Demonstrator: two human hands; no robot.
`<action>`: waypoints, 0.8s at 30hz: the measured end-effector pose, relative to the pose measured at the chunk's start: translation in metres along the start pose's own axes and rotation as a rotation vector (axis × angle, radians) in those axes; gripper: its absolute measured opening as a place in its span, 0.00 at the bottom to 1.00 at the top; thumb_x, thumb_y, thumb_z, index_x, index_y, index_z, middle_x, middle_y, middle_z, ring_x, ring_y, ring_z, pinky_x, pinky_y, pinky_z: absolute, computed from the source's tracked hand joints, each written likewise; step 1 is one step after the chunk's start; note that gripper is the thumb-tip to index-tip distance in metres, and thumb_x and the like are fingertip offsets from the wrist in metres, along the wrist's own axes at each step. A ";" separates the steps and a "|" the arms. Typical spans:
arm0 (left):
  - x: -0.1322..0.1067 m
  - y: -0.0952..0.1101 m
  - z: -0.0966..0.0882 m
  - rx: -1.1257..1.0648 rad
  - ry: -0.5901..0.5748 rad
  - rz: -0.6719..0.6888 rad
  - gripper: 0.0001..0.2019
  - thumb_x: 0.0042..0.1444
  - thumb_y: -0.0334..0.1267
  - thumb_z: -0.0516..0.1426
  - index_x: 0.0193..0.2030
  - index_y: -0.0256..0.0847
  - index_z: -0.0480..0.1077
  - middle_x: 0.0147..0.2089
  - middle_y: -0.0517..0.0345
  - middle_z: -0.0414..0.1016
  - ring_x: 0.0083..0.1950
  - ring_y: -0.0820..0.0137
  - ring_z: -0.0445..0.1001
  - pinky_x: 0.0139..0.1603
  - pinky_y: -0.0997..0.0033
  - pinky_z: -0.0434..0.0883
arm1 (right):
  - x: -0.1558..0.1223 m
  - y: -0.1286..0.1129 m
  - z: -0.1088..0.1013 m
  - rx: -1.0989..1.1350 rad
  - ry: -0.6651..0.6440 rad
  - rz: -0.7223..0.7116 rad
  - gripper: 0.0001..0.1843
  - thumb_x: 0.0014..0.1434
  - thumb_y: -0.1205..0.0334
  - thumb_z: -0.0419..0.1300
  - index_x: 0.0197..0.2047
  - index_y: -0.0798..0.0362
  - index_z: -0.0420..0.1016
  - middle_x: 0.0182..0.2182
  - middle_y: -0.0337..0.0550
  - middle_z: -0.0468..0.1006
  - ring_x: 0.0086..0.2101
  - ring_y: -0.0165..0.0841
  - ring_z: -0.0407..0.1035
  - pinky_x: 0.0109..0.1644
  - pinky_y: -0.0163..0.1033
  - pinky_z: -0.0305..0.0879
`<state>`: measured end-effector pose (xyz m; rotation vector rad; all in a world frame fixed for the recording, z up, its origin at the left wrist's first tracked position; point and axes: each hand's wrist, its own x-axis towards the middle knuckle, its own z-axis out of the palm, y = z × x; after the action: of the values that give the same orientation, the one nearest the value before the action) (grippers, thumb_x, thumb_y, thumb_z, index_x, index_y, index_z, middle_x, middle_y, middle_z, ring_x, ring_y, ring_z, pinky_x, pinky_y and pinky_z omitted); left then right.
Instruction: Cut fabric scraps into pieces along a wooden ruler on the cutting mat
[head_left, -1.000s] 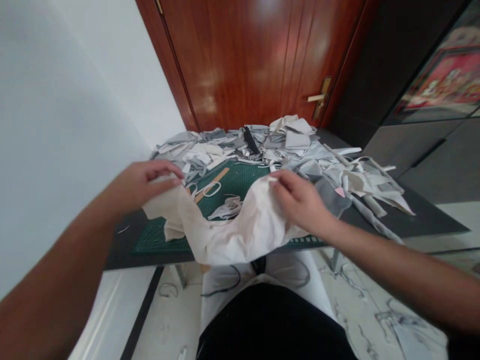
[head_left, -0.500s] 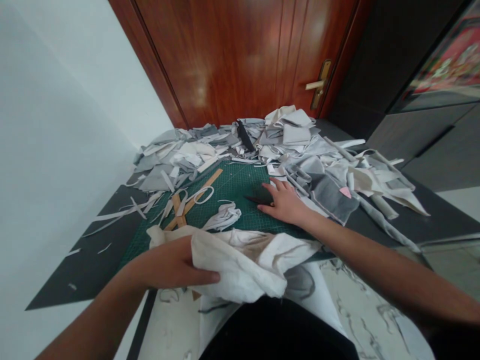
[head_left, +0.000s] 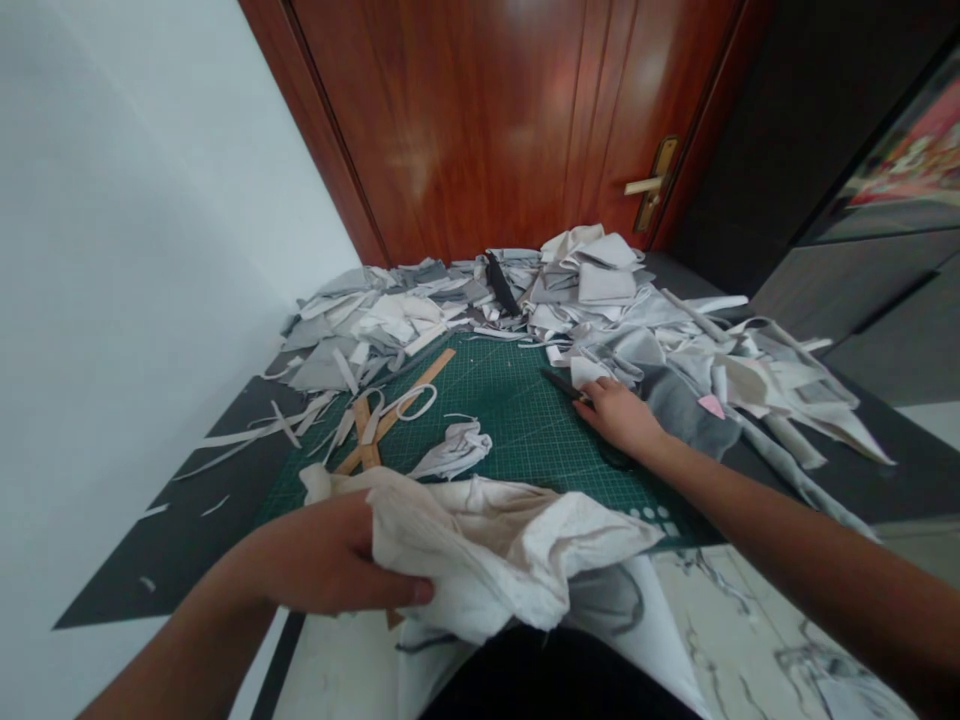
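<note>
My left hand (head_left: 352,560) is closed on a cream piece of cloth (head_left: 480,550), pinching it between thumb and fingers at the table's front edge. The cloth hangs in loose folds over my lap. My right hand (head_left: 615,412) is closed over a pair of black scissors (head_left: 559,383) on the right side of the green cutting mat (head_left: 517,430). The blades point away to the left, and a black handle loop shows beneath my wrist; the middle is hidden by my fingers. Just beyond my fingertips lies a small white scrap (head_left: 587,370).
A crumpled white cloth (head_left: 456,448) lies mid-mat. Wooden rulers (head_left: 420,392) cross on the left among white strips. Heaped grey and white fabric scraps (head_left: 420,305) line the back, with more scraps (head_left: 690,415) at right. A wooden door (head_left: 480,130) stands behind the dark table (head_left: 202,520).
My right hand has shifted right across the mat along with the black scissors, its fingers now drawn closer together. My left hand still holds the cream cloth. The view has tilted slightly.
</note>
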<state>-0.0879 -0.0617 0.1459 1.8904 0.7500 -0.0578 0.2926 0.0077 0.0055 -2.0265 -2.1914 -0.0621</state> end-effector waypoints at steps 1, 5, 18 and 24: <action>0.000 0.001 0.001 0.003 -0.002 0.014 0.12 0.59 0.43 0.61 0.46 0.41 0.78 0.42 0.63 0.83 0.38 0.74 0.77 0.43 0.80 0.72 | 0.004 0.009 0.001 -0.008 0.012 0.024 0.18 0.71 0.55 0.52 0.51 0.59 0.76 0.48 0.57 0.78 0.48 0.46 0.73 0.51 0.44 0.68; -0.002 0.006 0.003 0.028 0.007 0.038 0.10 0.59 0.42 0.61 0.43 0.41 0.78 0.42 0.63 0.83 0.39 0.74 0.77 0.44 0.81 0.71 | 0.021 0.052 0.006 -0.004 0.057 0.055 0.19 0.71 0.56 0.52 0.52 0.60 0.75 0.51 0.60 0.77 0.51 0.47 0.73 0.55 0.46 0.67; -0.011 0.014 0.012 0.051 0.066 0.064 0.11 0.58 0.44 0.61 0.42 0.41 0.79 0.43 0.58 0.84 0.40 0.69 0.78 0.45 0.74 0.72 | 0.047 0.097 -0.010 -0.066 -0.085 0.114 0.21 0.57 0.60 0.62 0.52 0.61 0.78 0.49 0.61 0.80 0.46 0.45 0.75 0.50 0.44 0.68; -0.016 0.016 0.022 0.133 -0.036 0.072 0.11 0.60 0.45 0.60 0.34 0.40 0.76 0.32 0.61 0.79 0.33 0.72 0.74 0.38 0.76 0.70 | 0.019 0.085 -0.025 -0.088 -0.160 0.108 0.17 0.55 0.56 0.62 0.42 0.60 0.80 0.48 0.63 0.78 0.42 0.46 0.76 0.45 0.45 0.69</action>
<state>-0.0860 -0.0917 0.1553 2.0355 0.6673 -0.0984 0.3783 0.0304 0.0264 -2.2673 -2.2016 0.0166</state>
